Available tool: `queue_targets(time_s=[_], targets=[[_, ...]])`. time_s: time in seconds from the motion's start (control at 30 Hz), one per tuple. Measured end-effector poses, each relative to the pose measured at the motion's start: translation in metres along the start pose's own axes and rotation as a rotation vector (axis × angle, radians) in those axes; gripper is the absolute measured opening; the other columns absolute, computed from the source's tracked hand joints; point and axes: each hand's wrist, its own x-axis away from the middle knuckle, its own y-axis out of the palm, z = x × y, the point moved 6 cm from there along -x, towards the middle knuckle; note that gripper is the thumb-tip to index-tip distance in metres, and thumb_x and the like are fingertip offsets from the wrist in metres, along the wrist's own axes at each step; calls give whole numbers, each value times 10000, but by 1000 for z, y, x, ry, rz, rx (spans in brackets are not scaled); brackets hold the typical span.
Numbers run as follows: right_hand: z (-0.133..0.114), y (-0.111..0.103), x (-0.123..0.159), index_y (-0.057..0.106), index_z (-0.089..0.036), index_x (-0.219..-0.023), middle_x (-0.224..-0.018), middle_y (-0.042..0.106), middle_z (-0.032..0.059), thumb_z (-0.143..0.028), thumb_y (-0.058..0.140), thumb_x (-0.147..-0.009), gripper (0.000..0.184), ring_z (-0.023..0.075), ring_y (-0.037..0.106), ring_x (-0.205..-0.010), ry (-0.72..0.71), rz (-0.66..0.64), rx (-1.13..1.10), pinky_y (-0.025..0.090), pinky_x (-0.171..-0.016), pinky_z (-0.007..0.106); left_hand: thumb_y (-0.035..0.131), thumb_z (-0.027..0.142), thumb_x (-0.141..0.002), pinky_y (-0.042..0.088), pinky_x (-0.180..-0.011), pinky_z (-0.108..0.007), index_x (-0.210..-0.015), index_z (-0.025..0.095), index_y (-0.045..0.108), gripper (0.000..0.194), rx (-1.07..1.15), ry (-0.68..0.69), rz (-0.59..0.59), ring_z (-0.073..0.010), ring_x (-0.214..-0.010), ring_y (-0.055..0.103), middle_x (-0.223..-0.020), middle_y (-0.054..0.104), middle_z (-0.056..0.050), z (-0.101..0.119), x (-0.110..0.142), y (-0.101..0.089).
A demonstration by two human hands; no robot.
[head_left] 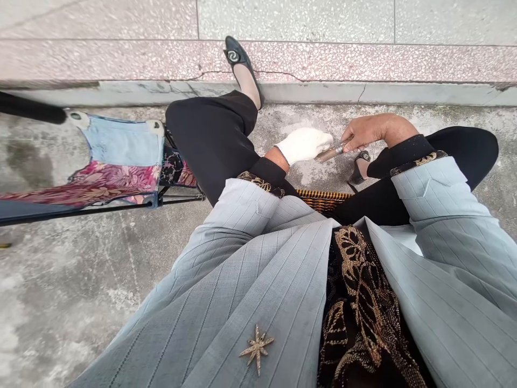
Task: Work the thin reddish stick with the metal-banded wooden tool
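Where the two hands met, out past the knees: a cigar (333, 152), brown and metal-banded, pinched between pressed-together thumb and fingers of the bare right grip (365, 133), one end just touching the white-gloved left grip (304, 145), its closure hidden by the glove. Held low and forward, probably for working room clear of the lap and the gray pinstriped jacket (226, 302). Directly beneath, a blotched concrete floor (60, 302); just under the forearms, a woven basket (323, 199). Beside the hands, crossed black trousers (214, 129) ending in a black flat (238, 59). Off to the left, a folding chair (121, 143) with patchwork fabric. Beyond everything, a cracked terrazzo step (323, 59).
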Motion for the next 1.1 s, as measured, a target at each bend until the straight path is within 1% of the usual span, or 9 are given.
queue_targets(time_s=[0.1,0.23,0.33,0.47,0.67,0.83,0.97,1.03,1.1], targets=[[-6,-1,13,820,-224,-933,-768,683,25,-660,791,-843,446,205,626,-773,-11,-119,-64,481,-751,347,500,291,-998,469,-920,-315,-1141,197,773,323,124,-12,40,-214,-1006,683,-1040,769,-62,-5,1,-9],[-10,-10,25,798,-214,-912,-816,675,26,-712,781,-849,502,195,621,-814,-46,-111,-91,482,-769,329,471,344,-1018,481,-951,-314,-1186,170,760,378,313,-2,34,-202,-1003,679,-1078,777,-55,-8,2,-18],[-14,-9,27,770,-206,-859,-768,634,1,-756,777,-839,550,157,592,-759,-180,-151,-126,471,-725,289,493,397,-1012,492,-943,-326,-1166,156,752,386,422,30,0,-203,-980,672,-1042,774,-50,-8,1,-18],[-21,-9,30,731,-183,-823,-704,584,-14,-719,791,-866,541,118,521,-671,-362,-199,-284,425,-639,252,540,463,-1012,503,-913,-342,-1079,149,734,375,543,-6,68,-195,-921,629,-966,756,-59,-11,-2,-13],[-26,-25,33,703,-135,-904,-774,606,-3,-596,795,-946,472,94,492,-685,-430,107,-560,398,-663,253,591,401,-1018,504,-801,-346,-872,179,614,267,668,-159,238,-192,-806,604,-775,641,-51,-17,-5,-4],[-21,-31,28,670,-146,-857,-717,592,0,-604,794,-945,483,102,476,-662,-359,351,-602,386,-644,257,560,454,-1050,461,-698,-319,-798,187,599,369,657,-131,185,-151,-643,520,-641,512,-2,-14,-5,2],[-9,-38,24,659,-162,-849,-706,583,23,-465,723,-1026,357,146,499,-706,-152,546,-429,438,-721,311,535,389,-1051,413,-644,-297,-771,180,605,357,675,-130,121,-128,-582,452,-612,479,16,-11,-6,7],[-2,-41,20,689,-156,-885,-728,596,40,-392,720,-1023,276,177,539,-750,-20,614,-238,450,-776,351,536,335,-1032,428,-672,-297,-767,173,618,321,625,-135,110,-136,-619,485,-635,511,8,-9,-6,5],[3,-40,14,731,-151,-924,-770,624,63,-352,743,-991,211,223,594,-826,74,622,-46,453,-823,385,545,288,-1007,456,-734,-307,-778,163,644,279,528,-138,115,-152,-694,545,-692,574,-13,-6,-6,0]])
